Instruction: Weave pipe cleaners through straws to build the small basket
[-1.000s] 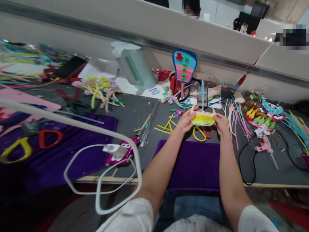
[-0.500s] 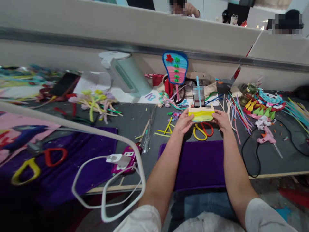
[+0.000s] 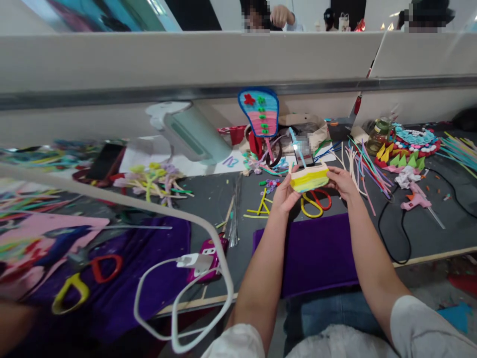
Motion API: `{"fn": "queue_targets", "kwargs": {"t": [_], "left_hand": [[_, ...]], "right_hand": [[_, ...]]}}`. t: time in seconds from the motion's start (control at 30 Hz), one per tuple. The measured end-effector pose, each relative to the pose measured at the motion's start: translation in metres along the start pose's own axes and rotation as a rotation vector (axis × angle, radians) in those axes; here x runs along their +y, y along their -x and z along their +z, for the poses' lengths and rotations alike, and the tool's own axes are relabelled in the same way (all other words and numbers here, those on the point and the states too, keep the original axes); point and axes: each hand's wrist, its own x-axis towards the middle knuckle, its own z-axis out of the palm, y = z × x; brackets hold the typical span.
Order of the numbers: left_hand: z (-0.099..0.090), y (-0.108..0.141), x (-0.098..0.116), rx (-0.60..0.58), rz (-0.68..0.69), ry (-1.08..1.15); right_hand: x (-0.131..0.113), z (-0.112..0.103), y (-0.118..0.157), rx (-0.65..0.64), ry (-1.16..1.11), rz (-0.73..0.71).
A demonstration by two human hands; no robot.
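Between both hands is a small craft piece (image 3: 310, 179) with yellow, cream and pale blue bands, and a light blue stem (image 3: 297, 145) rises from its top. My left hand (image 3: 286, 193) grips its left end, fingers behind and thumb at the lower edge. My right hand (image 3: 341, 182) pinches its right end. Just beneath lie scissors (image 3: 315, 205) with yellow and red handles. A purple cloth (image 3: 318, 253) is spread below, between my forearms. Behind the piece, a phone (image 3: 303, 156) stands upright.
A fan-shaped craft (image 3: 260, 112) leans near a pale green kettle (image 3: 197, 132). White cable (image 3: 179, 298) loops by a pink power strip (image 3: 210, 256). A pink glue gun (image 3: 415, 198) and pipe cleaners (image 3: 367, 169) lie right. Other scissors (image 3: 72, 293) are left.
The camera view has shifted, so the table items appear moved. The craft piece is now tilted, its right end higher and its stem leaning left. Both hands still hold it.
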Motion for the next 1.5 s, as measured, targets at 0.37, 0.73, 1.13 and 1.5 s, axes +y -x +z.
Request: {"fn": "queue_targets", "kwargs": {"t": [0.37,0.73,1.13,1.5], "left_hand": [[0.002,0.001,0.003,-0.026,-0.006,0.019],[0.0,0.001,0.006,0.025,0.014,0.095],[0.011,0.001,0.007,0.062,-0.034,0.191],[0.002,-0.006,0.004,0.039,-0.007,0.143]], "right_hand": [[-0.025,-0.066,-0.005,1.004,0.138,-0.577],[-0.022,-0.065,0.004,0.86,1.171,-0.217],[-0.026,-0.051,0.006,0.855,1.45,0.079],[-0.044,-0.031,0.015,0.423,0.012,-0.511]]}}
